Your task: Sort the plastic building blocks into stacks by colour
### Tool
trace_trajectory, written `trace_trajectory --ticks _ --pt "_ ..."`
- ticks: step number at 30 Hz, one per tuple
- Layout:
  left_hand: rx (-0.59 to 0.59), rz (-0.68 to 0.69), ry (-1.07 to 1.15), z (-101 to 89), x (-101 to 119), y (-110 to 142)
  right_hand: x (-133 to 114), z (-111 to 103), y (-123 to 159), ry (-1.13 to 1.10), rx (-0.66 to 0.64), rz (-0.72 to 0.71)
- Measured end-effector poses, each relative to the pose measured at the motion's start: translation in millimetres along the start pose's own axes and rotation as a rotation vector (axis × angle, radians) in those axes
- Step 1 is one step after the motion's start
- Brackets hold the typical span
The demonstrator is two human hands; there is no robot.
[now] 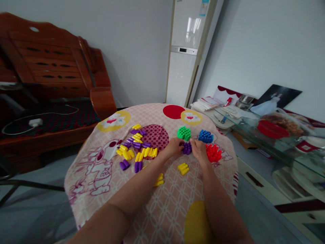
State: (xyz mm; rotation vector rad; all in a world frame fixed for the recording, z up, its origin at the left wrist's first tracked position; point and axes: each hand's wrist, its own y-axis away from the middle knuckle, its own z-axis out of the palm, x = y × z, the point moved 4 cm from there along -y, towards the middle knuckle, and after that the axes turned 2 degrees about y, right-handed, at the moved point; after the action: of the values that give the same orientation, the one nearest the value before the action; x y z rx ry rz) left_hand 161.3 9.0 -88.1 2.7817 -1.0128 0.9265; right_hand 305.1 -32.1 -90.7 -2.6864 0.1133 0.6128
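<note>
Between my two hands stands a small bunch of purple plastic pieces (187,148), rounded like little caps. My left hand (174,146) has its fingers curled at the left side of this bunch, with a bit of purple at the fingertips. From the right, my right hand (198,149) touches the same bunch with thumb and fingers drawn together. Just beyond is a green bunch of the same kind of pieces (183,133). A blue bunch (205,136) and a red bunch (213,153) sit to the right. Nearer me lie a few yellow pieces (183,168).
Yellow and purple pieces (137,145) lie scattered on the left of the cloth-covered round table (157,220). More yellow ones (159,180) are partly behind my left forearm. A glass-topped cabinet (243,127) with a red bowl (273,129) stands right; a wooden bench (50,67) is left.
</note>
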Motion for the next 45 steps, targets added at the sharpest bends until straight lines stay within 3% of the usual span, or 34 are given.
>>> trace_trajectory --ticks 8,15,28,35,45 --pt "0.046 -0.027 -0.043 2.9 4.0 -1.3 1.7 0.2 0.4 -0.025 0.006 0.01" --pt "0.166 -0.059 0.053 0.4 -1.1 -1.3 3.4 1.6 0.6 -0.031 0.003 0.023" --pt "0.062 -0.01 0.124 0.7 0.1 2.0 1.2 -0.3 1.9 -0.071 0.001 0.022" --pt "0.008 -0.093 0.229 1.8 -1.2 4.2 -0.2 -1.6 2.1 -0.104 0.0 0.008" --pt "-0.04 -0.131 0.145 0.8 5.9 5.6 1.0 -0.1 -0.7 -0.073 -0.012 0.012"
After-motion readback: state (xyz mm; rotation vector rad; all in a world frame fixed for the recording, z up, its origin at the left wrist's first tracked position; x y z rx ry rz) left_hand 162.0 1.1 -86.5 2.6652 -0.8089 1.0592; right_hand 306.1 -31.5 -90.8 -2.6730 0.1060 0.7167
